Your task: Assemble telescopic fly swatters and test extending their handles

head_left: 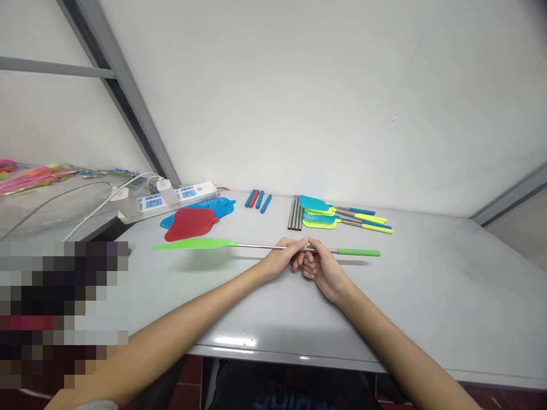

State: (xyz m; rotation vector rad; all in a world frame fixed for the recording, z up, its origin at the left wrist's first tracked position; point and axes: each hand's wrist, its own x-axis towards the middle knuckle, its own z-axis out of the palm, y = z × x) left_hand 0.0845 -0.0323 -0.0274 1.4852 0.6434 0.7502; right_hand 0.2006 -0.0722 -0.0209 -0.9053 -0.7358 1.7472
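Observation:
A fly swatter [256, 246] with a green flap, metal rod and green handle is held level above the table. My left hand [282, 257] is closed around the middle of its rod. Right beside it, my right hand [321, 265] grips the rod near the green handle, and the fingertips of both hands meet. The green flap points left and the handle points right. Behind my hands lie several bare metal tubes [294, 213], side by side. Several blue and yellow fly swatters [320, 219] are stacked to their right.
Red and blue swatter flaps [191, 223] lie at the left of the grey table [436, 296]. Several loose handles [258, 199] rest near the wall. A white power strip [188, 193] with cables stands at the back left. The lower left is pixelated.

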